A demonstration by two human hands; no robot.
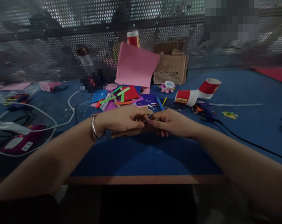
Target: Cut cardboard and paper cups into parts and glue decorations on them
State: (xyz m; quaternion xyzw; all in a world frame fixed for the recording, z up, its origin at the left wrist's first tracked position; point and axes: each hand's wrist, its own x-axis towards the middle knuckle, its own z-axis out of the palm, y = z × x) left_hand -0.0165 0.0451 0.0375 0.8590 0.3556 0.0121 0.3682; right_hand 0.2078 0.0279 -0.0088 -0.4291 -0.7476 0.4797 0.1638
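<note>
While both hands work at the centre of the frame, the left hand (124, 119) and right hand (172, 123) look closed in a fingertip pinch on a small piece (148, 120) too tiny to identify, a brown cardboard piece (126, 133) just under the left; can't tell if that's gripped or resting. My read on progress: green paper strips (107, 100) left of centre are cut, the pink-footed paper figure (168, 86) above right of centre looks assembled, the pinched bit seems unfinished, amount left unclear. Right of centre, a probable glue gun (208, 113) lies unheld.
</note>
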